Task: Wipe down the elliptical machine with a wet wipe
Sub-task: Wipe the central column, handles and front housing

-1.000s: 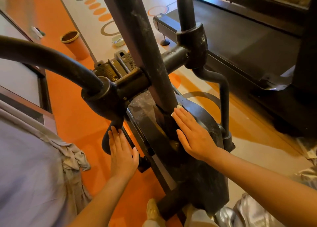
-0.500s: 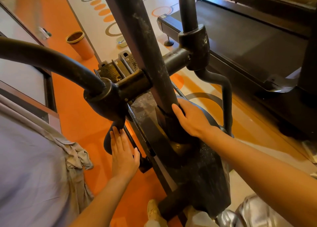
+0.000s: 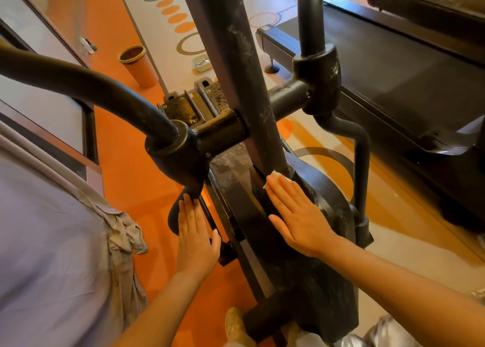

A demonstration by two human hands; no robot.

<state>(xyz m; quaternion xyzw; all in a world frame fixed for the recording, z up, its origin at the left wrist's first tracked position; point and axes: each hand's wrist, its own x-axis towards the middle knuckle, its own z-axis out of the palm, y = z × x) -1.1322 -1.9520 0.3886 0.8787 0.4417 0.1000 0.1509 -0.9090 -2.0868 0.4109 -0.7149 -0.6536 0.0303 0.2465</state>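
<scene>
Orange flooring (image 3: 136,168) runs beside a pale strip printed with orange ovals and grey rings, and one orange cup (image 3: 139,64) stands upright on it near a small pale tray (image 3: 201,62). One black treadmill (image 3: 393,66) sits at the right. One dusty black elliptical machine (image 3: 236,58) fills the middle, with two curved handle arms off its central post. Two bare hands are on it. The right hand (image 3: 299,215) lies flat on the rounded housing (image 3: 328,281) at the foot of the post, fingers straight and together, pressing one wet wipe (image 3: 275,175) whose white edge shows beyond the fingertips. The left hand (image 3: 195,238) rests flat and empty, fingers extended, at the housing's left side.
</scene>
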